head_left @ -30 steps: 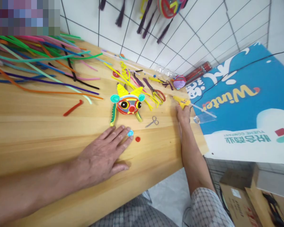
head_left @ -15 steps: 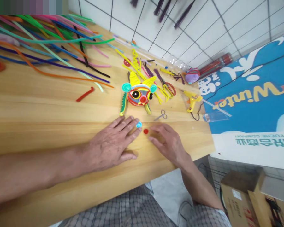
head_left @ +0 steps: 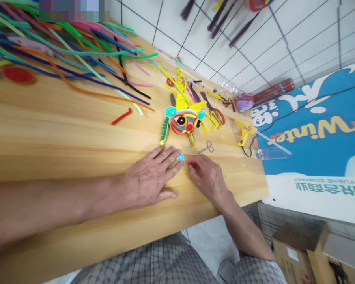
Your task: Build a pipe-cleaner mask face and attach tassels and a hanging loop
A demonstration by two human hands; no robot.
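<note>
Fingers of the left hand [head_left: 149, 179] are laid flat and slightly spread on the bench [head_left: 106, 146], and the blue disc [head_left: 181, 157] is touched at their tips. Red disc [head_left: 191, 163] is held between the thumb and curled fingers of the right hand [head_left: 210, 178], and is partly hidden by them. Beyond the 2 hands, an animal-faced figure [head_left: 185, 121] with 2 large eyes is propped on the bench. Small scissors [head_left: 209, 146] are placed just beyond the right hand; the glue gun [head_left: 244, 131] is set farther right, near the bench's edge. At the far left, pipe cleaners [head_left: 77, 51] are heaped, and 1 short red piece [head_left: 121, 116] is seen apart from them
</note>
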